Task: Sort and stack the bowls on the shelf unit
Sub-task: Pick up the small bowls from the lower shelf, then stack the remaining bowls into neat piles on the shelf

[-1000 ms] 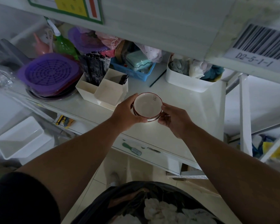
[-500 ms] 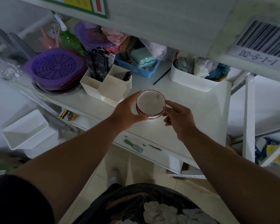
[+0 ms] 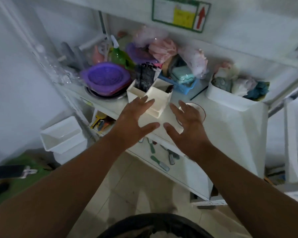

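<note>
On the shelf (image 3: 230, 127), from the left, our left hand (image 3: 134, 121) hovers with a released grip by the organiser (image 3: 159, 100); our right hand (image 3: 186, 124), equally released, half hides the bowl (image 3: 199, 109). We judge this bowl placed; next, fetch another.

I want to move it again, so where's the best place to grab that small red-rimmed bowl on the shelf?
Probably by the rim. The red-rimmed bowl sits upright on the white shelf, mouth up, partly hidden behind the open right hand. Come from above and the front, thumb on the near rim and fingers on the far side. Its right side looks clear; the cream divided organizer stands to its left.
</note>
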